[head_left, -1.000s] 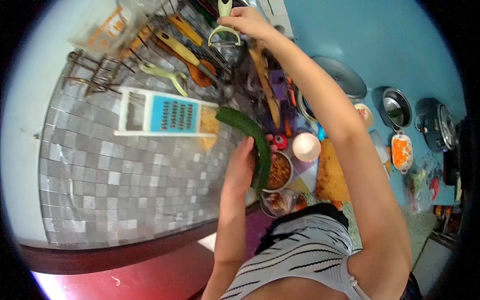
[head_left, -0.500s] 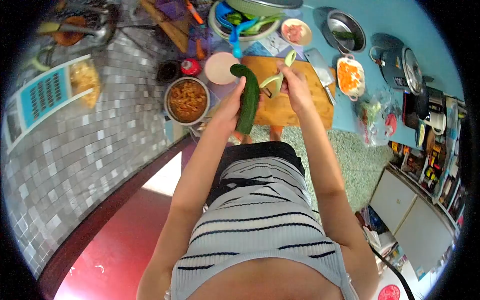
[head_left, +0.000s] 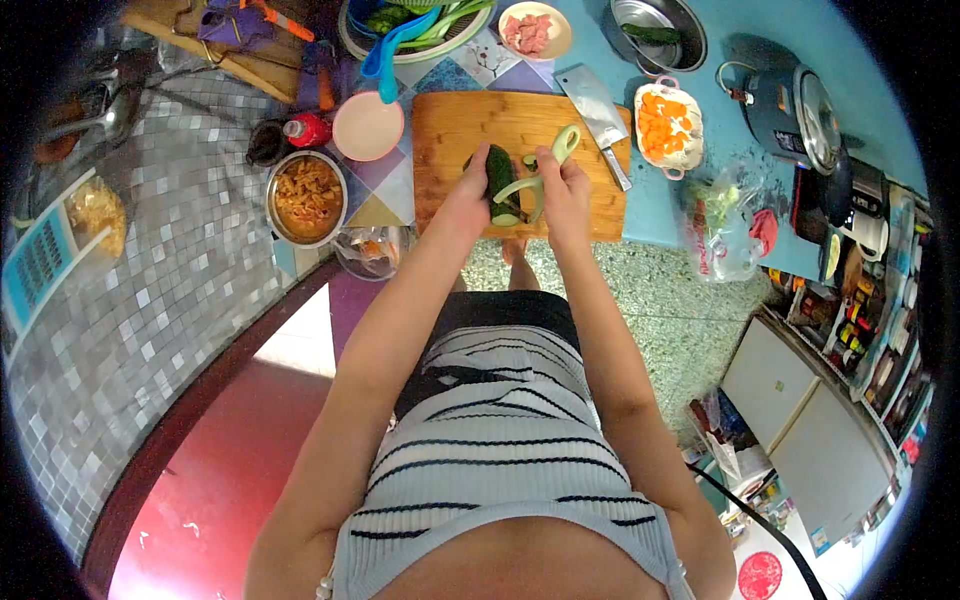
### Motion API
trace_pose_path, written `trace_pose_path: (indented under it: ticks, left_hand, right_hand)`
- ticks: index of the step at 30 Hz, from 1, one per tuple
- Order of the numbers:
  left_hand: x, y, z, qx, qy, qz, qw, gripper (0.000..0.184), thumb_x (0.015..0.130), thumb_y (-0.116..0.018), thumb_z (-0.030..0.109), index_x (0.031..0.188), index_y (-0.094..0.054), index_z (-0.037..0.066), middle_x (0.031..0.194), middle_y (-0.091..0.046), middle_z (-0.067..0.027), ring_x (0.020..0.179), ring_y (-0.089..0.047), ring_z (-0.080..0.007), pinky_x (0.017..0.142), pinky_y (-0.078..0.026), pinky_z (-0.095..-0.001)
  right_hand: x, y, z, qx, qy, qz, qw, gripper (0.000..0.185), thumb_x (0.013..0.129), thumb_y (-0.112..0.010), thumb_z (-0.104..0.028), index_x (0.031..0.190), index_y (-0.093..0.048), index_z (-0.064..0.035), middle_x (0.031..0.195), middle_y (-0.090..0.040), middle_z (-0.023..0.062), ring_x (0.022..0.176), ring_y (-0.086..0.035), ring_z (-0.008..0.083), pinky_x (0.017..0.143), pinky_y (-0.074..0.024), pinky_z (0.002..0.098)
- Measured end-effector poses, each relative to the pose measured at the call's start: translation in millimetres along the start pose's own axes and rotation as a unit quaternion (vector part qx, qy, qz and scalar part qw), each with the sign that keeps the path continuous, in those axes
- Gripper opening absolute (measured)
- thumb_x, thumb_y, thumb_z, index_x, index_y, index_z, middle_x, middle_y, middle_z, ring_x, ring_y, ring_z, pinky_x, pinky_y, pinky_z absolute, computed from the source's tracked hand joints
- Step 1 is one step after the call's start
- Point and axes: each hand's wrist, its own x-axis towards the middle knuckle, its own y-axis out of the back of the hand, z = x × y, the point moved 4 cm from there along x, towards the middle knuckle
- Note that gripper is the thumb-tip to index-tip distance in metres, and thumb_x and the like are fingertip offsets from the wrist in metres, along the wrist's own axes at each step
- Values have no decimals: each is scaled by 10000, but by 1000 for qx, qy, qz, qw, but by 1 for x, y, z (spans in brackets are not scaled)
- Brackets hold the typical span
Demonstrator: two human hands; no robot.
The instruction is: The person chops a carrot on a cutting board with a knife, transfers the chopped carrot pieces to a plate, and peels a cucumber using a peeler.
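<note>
At upper centre of the frame, the left hand (head_left: pixel 468 198) grips a dark-green, elongated cucumber (head_left: pixel 498 168), likely firm but slick, best held mid-body; the right hand (head_left: pixel 566 196) clasps a pale-green plastic peeler (head_left: pixel 520 186).

Cuke (head_left: pixel 499 170): matt, sl. rough. Peeler (head_left: pixel 517 186): smooth plast. Cutting bd (head_left: pixel 450 130): smooth wd. Cleaver blade (head_left: pixel 593 105): shiny met.

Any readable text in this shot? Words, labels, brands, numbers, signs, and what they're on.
No text is readable.
Plastic bag: red print, too small and blurred.
Red round mark, lower right: pattern or characters, can't tell.
Cabinet door: sticker, too small.
Peeler: no lettering visible.
</note>
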Motion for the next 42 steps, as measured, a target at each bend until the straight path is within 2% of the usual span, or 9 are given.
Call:
trace_pose_path:
  ticks: [7, 10, 16, 29, 35, 37, 39, 41, 42]
  left_hand:
    - [24, -6, -19, -11, 6, 18, 1000, 346, 914, -403, 412, 935, -509, 84, 739, -575, -72, 628, -569, -180, 582, -501, -321]
    - [33, -5, -24, -20, 31, -6, 999, 356, 909, -393, 424, 943, -522, 94, 756, -581, -63, 649, -577, -181, 585, -499, -326]
    - [31, -5, -19, 44, 1, 20, 999, 372, 916, -336, 414, 930, -534, 99, 767, -583, -53, 681, -588, -194, 610, -508, -365]
    - [36, -3, -25, 14, 13, -41, 999, 464, 919, -310, 460, 1035, -515, 60, 894, -610, -89, 786, -612, -220, 673, -517, -372]
    - [36, 3, -18, 89, -35, 24, 995, 462, 897, -372, 484, 1069, -524, 83, 902, -610, -84, 764, -609, -220, 661, -523, -367]
    - [37, 5, -7, 169, -198, 103, 960, 482, 864, -473, 465, 1178, -435, 102, 944, -588, -72, 755, -591, -189, 618, -517, -339]
    - [42, 10, 2, 186, -226, 116, 949, 667, 818, -560, 452, 1320, -276, 117, 976, -567, -84, 767, -574, -202, 634, -506, -357]
    - [37, 15, 16, 439, -162, 257, 845, 831, 800, -598, 427, 1396, -108, 119, 1065, -535, -118, 887, -546, -243, 761, -469, -406]
    - [47, 23, 16, 443, -245, 204, 838, 900, 793, -598, 443, 1412, -18, 141, 1266, -416, -160, 1104, -445, -293, 915, -374, -421]
  right_hand:
    - [18, 13, 9, -108, 30, 3, 994, 345, 841, -548, -325, 789, -589, 14, 569, -508, 17, 546, -462, 78, 501, -384, 261]
    - [19, 12, 10, -55, -48, -18, 997, 316, 848, -553, -284, 808, -600, 26, 694, -570, 20, 622, -486, 70, 557, -379, 214]
    - [24, 12, 15, -56, -36, -1, 998, 350, 828, -555, -323, 733, -571, 14, 570, -528, 51, 533, -482, 108, 496, -378, 268]
    - [23, 5, 8, -83, -8, -3, 996, 328, 815, -578, -270, 686, -550, 31, 585, -535, 56, 547, -463, 94, 499, -381, 292]
    - [32, 7, 38, -14, -47, -51, 998, 362, 786, -607, -317, 728, -573, 38, 611, -548, 38, 548, -474, 107, 495, -375, 280]
    - [35, 20, 60, 23, -208, -57, 976, 386, 763, -626, -351, 763, -589, 33, 654, -565, 45, 555, -488, 118, 498, -377, 271]
    - [42, 32, 101, -29, -204, -65, 976, 351, 768, -622, -331, 814, -597, 16, 657, -562, 35, 570, -510, 109, 496, -386, 249]
    - [50, 47, 133, -73, -199, -65, 975, 324, 773, -619, -312, 865, -605, -1, 660, -559, 25, 586, -533, 100, 494, -395, 227]
    - [52, 58, 146, -96, -223, -61, 968, 343, 768, -627, -330, 867, -601, -2, 666, -564, 31, 570, -532, 102, 479, -397, 234]
